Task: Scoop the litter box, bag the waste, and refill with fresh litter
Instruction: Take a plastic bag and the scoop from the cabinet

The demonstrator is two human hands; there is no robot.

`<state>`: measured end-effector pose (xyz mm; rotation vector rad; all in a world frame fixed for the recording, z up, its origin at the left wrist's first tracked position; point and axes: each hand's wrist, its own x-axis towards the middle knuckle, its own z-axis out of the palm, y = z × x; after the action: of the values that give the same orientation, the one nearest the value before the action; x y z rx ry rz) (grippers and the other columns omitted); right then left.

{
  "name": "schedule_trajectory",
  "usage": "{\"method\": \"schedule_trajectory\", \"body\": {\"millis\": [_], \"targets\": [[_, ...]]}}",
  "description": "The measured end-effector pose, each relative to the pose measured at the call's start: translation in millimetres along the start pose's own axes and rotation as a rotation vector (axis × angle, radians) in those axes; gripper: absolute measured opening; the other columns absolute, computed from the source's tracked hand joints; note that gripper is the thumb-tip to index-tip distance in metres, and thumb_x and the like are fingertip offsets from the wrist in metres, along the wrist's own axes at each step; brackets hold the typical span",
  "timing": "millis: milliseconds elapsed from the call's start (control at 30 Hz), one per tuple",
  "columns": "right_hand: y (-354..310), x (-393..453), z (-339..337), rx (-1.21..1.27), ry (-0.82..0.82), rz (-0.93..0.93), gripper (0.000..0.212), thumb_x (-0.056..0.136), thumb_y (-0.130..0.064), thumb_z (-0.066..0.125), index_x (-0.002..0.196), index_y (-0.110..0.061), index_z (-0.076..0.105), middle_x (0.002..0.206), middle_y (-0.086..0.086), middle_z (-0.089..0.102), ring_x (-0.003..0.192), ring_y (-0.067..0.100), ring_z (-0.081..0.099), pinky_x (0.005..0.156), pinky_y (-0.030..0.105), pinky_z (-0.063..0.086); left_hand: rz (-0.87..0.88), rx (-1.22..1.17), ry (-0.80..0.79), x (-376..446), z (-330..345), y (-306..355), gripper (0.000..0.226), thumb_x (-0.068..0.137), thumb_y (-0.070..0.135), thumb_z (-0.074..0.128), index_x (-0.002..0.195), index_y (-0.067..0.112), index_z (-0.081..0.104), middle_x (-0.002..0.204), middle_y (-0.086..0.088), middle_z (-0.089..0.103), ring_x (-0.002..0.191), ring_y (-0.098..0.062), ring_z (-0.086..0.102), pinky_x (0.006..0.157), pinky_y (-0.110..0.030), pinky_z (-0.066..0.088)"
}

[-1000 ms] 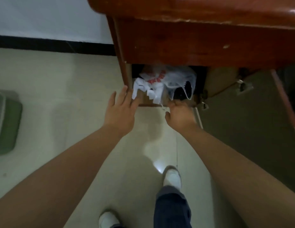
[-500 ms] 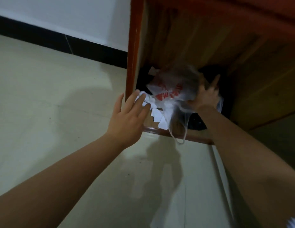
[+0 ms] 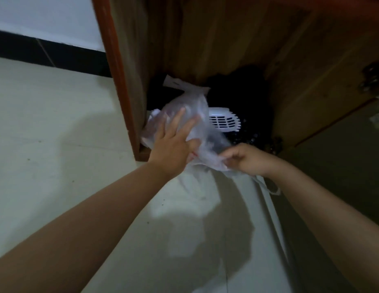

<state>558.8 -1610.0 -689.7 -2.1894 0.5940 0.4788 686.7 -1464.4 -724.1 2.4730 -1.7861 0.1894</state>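
A crumpled clear plastic bag (image 3: pixel 195 111) bulges out of the dark opening of a low wooden cabinet (image 3: pixel 226 39). My left hand (image 3: pixel 173 142) lies flat against the bag's front with straight, spread fingers. My right hand (image 3: pixel 245 158) pinches the bag's lower edge at the cabinet mouth, and a bag handle loops down under that wrist. Behind the bag, a white slotted litter scoop (image 3: pixel 224 121) shows inside the cabinet. The litter box is out of view.
The cabinet's reddish left post (image 3: pixel 118 81) stands next to my left hand. An open cabinet door (image 3: pixel 324 98) angles off to the right. Pale tiled floor (image 3: pixel 57 134) spreads left and toward me, with a black skirting strip (image 3: pixel 46 52) along the white wall.
My head has dropped closer to the cabinet. My right hand came back from deep inside and now pinches the bag's lower edge; my left hand moved onto the bag. The white scoop has come into sight.
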Motion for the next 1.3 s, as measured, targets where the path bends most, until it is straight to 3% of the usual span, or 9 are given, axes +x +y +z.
{"method": "schedule_trajectory", "body": {"millis": [33, 133, 233, 400, 667, 733, 867, 1033, 1300], "targets": [[1.0, -4.0, -2.5, -0.011, -0.033, 0.022, 0.028, 0.091, 0.005, 0.049, 0.117, 0.005, 0.060, 0.100, 0.000, 0.058, 0.073, -0.012, 0.055, 0.067, -0.002, 0.040, 0.038, 0.016, -0.033, 1.1, -6.3, 3.1, 0.031, 0.052, 0.027, 0.088, 0.077, 0.021, 0.071, 0.125, -0.011, 0.061, 0.121, -0.043, 0.051, 0.094, -0.064, 0.036], [2.9, -9.6, -9.8, -0.026, -0.002, 0.049, 0.026, 0.092, -0.001, 0.051, 0.115, 0.004, 0.061, 0.108, 0.011, 0.063, 0.094, 0.008, 0.053, 0.066, -0.002, 0.040, 0.000, 0.035, -0.214, -2.3, -3.4, 7.0, 0.023, 0.092, 0.017, 0.049, 0.107, 0.010, 0.064, 0.126, -0.010, 0.055, 0.126, -0.031, 0.045, 0.102, -0.041, 0.036], [1.6, 3.4, -11.0, 0.015, 0.235, 0.043, 0.025, 0.092, -0.009, 0.053, 0.111, 0.004, 0.063, 0.114, 0.016, 0.065, 0.096, 0.012, 0.055, 0.068, 0.009, 0.042, -0.002, -0.069, -0.192, -16.6, -4.4, 0.4, 0.022, 0.083, 0.001, 0.046, 0.087, 0.002, 0.067, 0.087, -0.018, 0.067, 0.073, -0.028, 0.067, 0.061, -0.026, 0.047], [-1.8, 80.1, -1.0, -0.426, 0.445, 0.064, 0.038, 0.091, -0.021, 0.054, 0.121, 0.002, 0.054, 0.117, 0.026, 0.057, 0.108, 0.036, 0.054, 0.089, 0.036, 0.044, -0.097, -0.132, -0.407, -46.5, 7.6, -16.6, 0.054, 0.095, 0.012, 0.035, 0.146, 0.027, 0.023, 0.143, -0.004, 0.036, 0.112, -0.025, 0.054, 0.069, -0.026, 0.035], [-8.3, 138.3, 17.5, -0.788, 0.552, 0.187, 0.055, 0.091, -0.003, 0.042, 0.143, -0.013, 0.028, 0.129, 0.024, 0.047, 0.119, 0.038, 0.042, 0.103, 0.044, 0.028, -0.222, -0.182, -0.475, -83.2, 5.5, -46.5, 0.034, 0.092, 0.006, 0.041, 0.117, 0.015, 0.061, 0.128, 0.000, 0.049, 0.116, -0.017, 0.048, 0.092, -0.024, 0.043], [-9.1, 139.9, 15.4, -0.833, 0.552, 0.175, 0.052, 0.090, 0.000, 0.040, 0.140, -0.012, 0.034, 0.121, 0.022, 0.054, 0.112, 0.037, 0.049, 0.104, 0.043, 0.027, -0.235, -0.196, -0.463, -91.1, 7.0, -53.6, 0.035, 0.094, 0.015, 0.032, 0.112, 0.012, 0.062, 0.118, -0.003, 0.054, 0.109, -0.017, 0.049, 0.087, -0.023, 0.041], [-12.5, 133.2, 8.5, -0.792, 0.516, 0.181, 0.038, 0.090, 0.006, 0.039, 0.127, 0.002, 0.047, 0.119, 0.027, 0.056, 0.110, 0.039, 0.053, 0.099, 0.042, 0.036, -0.259, -0.202, -0.428, -98.2, 3.6, -59.2, 0.086, 0.064, 0.048, -0.006, 0.093, 0.011, 0.066, 0.098, -0.005, 0.061, 0.088, -0.018, 0.044, 0.073, -0.025, 0.036], [-17.9, 111.1, 10.3, -0.961, 0.421, 0.190, 0.040, 0.092, -0.004, 0.044, 0.132, -0.003, 0.044, 0.131, 0.024, 0.041, 0.119, 0.039, 0.042, 0.096, 0.043, 0.039, -0.414, -0.157, -0.472, -81.7, 6.5, -46.2, 0.058, 0.100, 0.039, 0.024, 0.084, 0.002, 0.066, 0.081, -0.011, 0.058, 0.099, -0.026, 0.052, 0.082, -0.030, 0.041], [-19.5, 85.0, 52.8, -1.307, 0.081, 0.042, 0.051, 0.088, -0.015, 0.054, 0.137, -0.013, 0.037, 0.143, 0.014, 0.029, 0.132, 0.032, 0.027, 0.109, 0.042, 0.025, -0.411, -0.159, -0.533, -87.6, 14.1, -35.3, 0.060, 0.091, 0.062, 0.030, 0.110, 0.016, 0.062, 0.112, -0.006, 0.061, 0.112, -0.024, 0.049, 0.091, -0.033, 0.039]]}}
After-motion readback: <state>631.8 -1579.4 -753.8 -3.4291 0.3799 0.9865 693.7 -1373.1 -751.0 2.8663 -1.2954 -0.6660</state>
